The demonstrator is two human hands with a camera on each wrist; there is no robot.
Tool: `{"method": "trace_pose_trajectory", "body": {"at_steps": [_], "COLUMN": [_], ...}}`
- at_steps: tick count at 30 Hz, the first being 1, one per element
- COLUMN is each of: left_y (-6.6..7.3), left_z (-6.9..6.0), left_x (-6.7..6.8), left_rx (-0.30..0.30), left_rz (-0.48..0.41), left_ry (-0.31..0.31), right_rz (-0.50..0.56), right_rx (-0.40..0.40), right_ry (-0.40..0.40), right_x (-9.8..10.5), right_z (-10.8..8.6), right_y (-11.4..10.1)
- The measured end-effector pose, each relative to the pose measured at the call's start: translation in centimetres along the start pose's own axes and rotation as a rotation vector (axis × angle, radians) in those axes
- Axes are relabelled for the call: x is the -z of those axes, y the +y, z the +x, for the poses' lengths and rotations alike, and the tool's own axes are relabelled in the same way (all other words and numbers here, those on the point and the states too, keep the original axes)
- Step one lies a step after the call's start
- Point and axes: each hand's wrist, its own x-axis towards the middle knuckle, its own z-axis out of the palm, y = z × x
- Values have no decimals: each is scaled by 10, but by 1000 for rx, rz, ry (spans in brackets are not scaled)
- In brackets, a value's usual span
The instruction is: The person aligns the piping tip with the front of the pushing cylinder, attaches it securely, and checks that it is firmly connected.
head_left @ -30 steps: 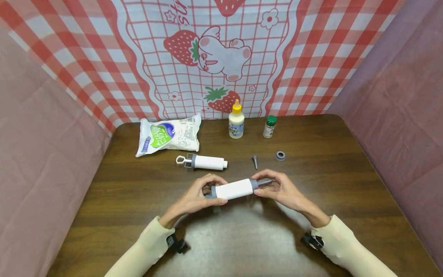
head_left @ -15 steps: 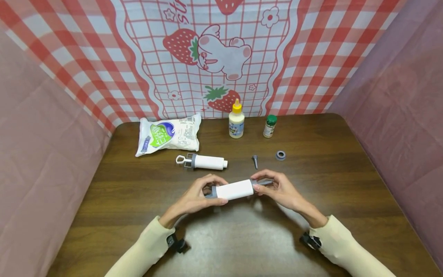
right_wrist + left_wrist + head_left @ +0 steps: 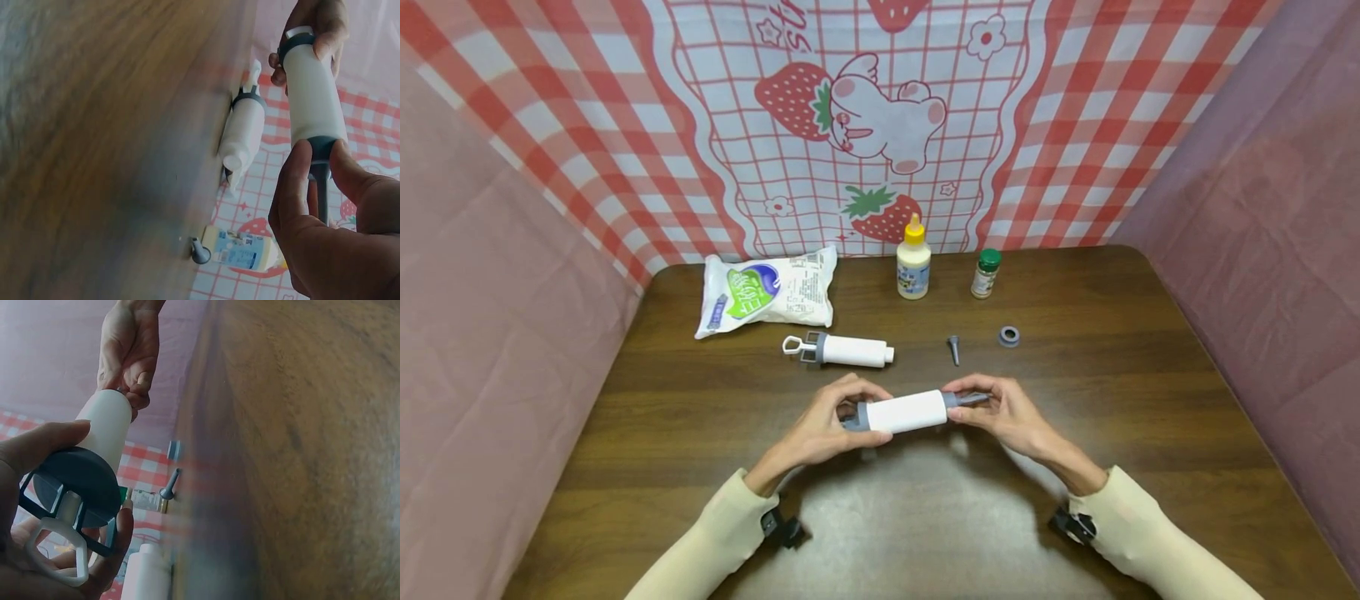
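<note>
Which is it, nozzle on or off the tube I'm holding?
On: the grey nozzle juts from the white tube, where your right hand pinches the grey collar. I can't tell how tight.

White bag point(image 3: 765, 292), yellow-capped bottle point(image 3: 913, 271), green-capped jar point(image 3: 985, 275)
</note>
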Motion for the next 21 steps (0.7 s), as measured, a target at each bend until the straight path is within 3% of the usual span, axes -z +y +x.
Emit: {"method": "trace_pose_trajectory", "body": {"at_steps": [3, 10, 21], "left_y": [0, -6, -10], "left_z": [-1, -4, -7], "left_x": [1, 0, 9], "left_rx": [-11, -51, -52], "left_rz": [18, 160, 217], "left_ry": [13, 39, 8], "right_rz": [14, 68, 71], "right_rx": [-20, -77, -103], "right_ry": [6, -7, -96], "right_x": [-2, -6, -9], "right_z": [1, 3, 8], "right_y": [1, 6, 7]}}
